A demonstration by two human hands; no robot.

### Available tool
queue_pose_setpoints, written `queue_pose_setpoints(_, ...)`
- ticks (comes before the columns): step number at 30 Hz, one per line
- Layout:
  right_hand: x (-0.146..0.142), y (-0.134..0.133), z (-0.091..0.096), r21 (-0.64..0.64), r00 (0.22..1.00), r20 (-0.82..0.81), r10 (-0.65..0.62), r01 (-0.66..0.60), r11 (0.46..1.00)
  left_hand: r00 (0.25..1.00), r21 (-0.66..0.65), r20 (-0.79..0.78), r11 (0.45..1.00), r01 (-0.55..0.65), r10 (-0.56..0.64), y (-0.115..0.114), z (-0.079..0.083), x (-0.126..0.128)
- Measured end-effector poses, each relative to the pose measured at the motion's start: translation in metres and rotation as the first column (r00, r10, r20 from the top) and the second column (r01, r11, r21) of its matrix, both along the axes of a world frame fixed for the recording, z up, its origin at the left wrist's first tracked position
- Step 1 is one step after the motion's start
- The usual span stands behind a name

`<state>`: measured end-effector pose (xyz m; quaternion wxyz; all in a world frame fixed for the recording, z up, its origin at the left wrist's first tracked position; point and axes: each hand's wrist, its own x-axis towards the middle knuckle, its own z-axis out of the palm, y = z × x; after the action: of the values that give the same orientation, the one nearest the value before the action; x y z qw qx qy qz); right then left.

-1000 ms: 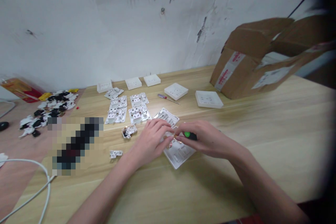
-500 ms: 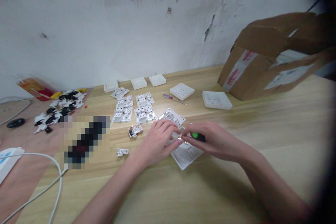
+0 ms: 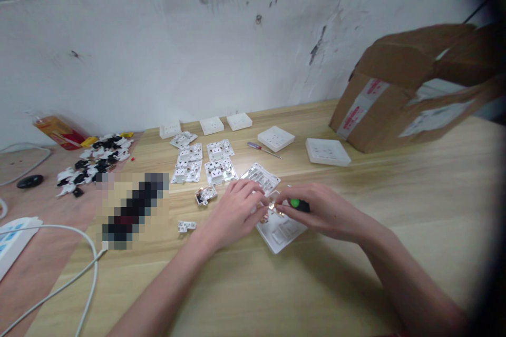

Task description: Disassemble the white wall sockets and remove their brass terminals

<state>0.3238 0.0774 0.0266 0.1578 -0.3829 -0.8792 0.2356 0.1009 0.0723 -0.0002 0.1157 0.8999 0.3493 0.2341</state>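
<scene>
My left hand (image 3: 239, 210) is closed, its fingertips pinching around a small white socket part with brass contacts (image 3: 272, 204), partly hidden by the fingers. From the right, my right hand (image 3: 330, 211) meets it with thumb and forefinger together at the brass pieces. A screwdriver with a green and black handle (image 3: 299, 204) lies in the right palm; its tip is hidden. Beneath both hands is a white plastic socket panel (image 3: 281, 236), tilted on the table. Just behind it lies another white panel with moulded slots (image 3: 261, 176).
Several socket assemblies (image 3: 220, 169) lie left of centre, with white covers (image 3: 275, 138) along the back. A second screwdriver (image 3: 264, 150) lies between them. The cardboard box (image 3: 379, 95) stands back right. Black and white parts (image 3: 95, 160), a cable (image 3: 95, 268) and a blurred patch occupy the left.
The fingers of my left hand have shifted slightly at the part, showing more brass below them. My right hand keeps its grip. The view has moved slightly.
</scene>
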Motion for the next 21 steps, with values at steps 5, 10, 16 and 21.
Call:
queue_pose_setpoints(5,0.001,0.001,0.000,0.034,0.997,0.069,-0.028,0.026,0.999,0.971,0.038,-0.034,0.971,-0.237,0.239,0.011,0.011,-0.056)
queue_pose_setpoints(10,-0.001,0.001,-0.001,0.055,0.997,0.063,-0.047,0.043,0.998,0.879,0.076,-0.208,0.903,-0.423,0.430,0.011,0.002,-0.105)
queue_pose_setpoints(16,0.001,0.003,-0.004,0.029,0.997,0.064,-0.050,0.048,0.998,0.878,0.050,-0.244,0.909,-0.414,0.413,0.010,0.001,-0.108)
queue_pose_setpoints(21,0.002,0.004,-0.003,0.023,0.996,0.059,-0.065,0.063,0.998,0.900,-0.013,-0.195,0.917,-0.399,0.389,0.012,0.011,-0.115)
